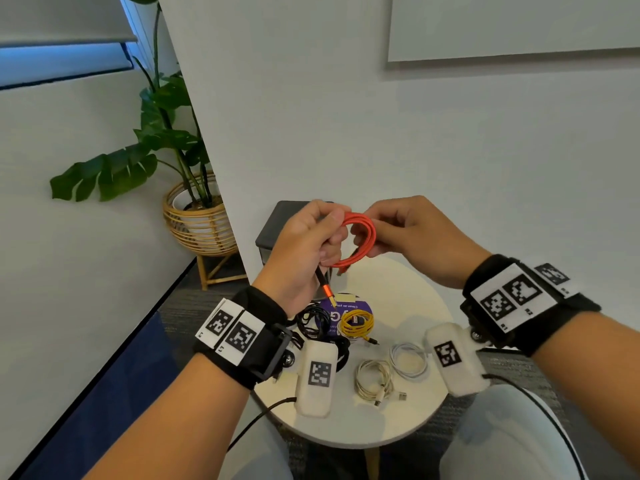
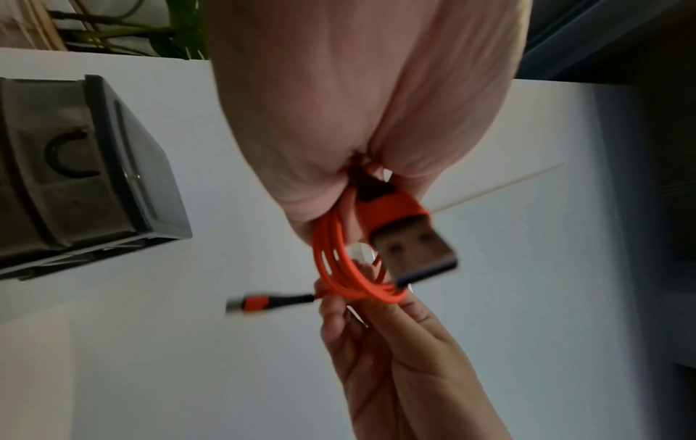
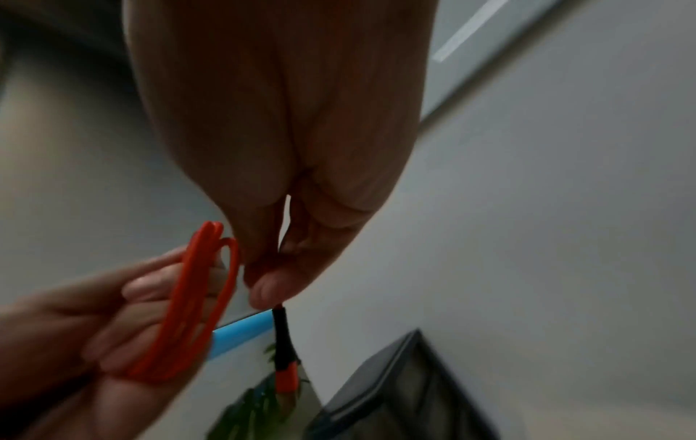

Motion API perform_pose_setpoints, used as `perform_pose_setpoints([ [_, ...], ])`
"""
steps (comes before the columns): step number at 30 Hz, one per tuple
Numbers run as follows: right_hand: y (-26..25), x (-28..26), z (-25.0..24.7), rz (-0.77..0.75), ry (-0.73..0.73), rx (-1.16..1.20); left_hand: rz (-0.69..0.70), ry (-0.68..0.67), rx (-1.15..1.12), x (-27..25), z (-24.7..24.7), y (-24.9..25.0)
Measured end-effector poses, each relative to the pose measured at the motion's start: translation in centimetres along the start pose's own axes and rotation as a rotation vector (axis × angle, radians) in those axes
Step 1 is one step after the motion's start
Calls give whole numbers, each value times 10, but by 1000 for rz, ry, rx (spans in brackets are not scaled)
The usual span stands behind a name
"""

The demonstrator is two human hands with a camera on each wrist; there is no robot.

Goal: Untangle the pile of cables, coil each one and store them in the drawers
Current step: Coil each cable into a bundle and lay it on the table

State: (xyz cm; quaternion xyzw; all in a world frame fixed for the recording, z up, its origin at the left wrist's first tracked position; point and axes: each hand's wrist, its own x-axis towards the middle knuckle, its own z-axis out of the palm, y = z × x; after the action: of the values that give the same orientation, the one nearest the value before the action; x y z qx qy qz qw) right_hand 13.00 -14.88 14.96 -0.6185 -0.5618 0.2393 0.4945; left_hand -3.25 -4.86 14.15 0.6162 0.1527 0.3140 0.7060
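An orange cable (image 1: 360,237) is wound into a small coil, held above the table between both hands. My left hand (image 1: 330,233) grips the coil's left side, and the cable's USB plug (image 1: 327,292) hangs below that palm. In the left wrist view the plug (image 2: 414,256) sticks out of my fist beside the loops (image 2: 339,268). My right hand (image 1: 369,228) pinches the coil's right side. In the right wrist view its fingertips (image 3: 267,288) pinch the cable just above the small plug (image 3: 285,375). The dark grey drawer unit (image 1: 277,223) stands behind the hands, its drawer fronts hidden.
On the round white table (image 1: 398,420) lie a black cable tangle (image 1: 311,323), a yellow coil (image 1: 356,323), a white coil (image 1: 408,360) and a cream coil (image 1: 374,379). A purple label (image 1: 329,306) is on the tabletop. A potted plant (image 1: 194,216) stands at the left, a white wall behind.
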Motion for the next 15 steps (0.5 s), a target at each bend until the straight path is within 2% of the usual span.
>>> perform_pose_setpoints([
  [3, 6, 1, 15, 8, 84, 247, 38, 25, 46, 0, 1, 2],
  [7, 3, 3, 21, 57, 112, 513, 85, 39, 165, -2, -1, 4],
  [15, -1, 5, 22, 122, 120, 716, 116, -3, 252, 0, -2, 5],
])
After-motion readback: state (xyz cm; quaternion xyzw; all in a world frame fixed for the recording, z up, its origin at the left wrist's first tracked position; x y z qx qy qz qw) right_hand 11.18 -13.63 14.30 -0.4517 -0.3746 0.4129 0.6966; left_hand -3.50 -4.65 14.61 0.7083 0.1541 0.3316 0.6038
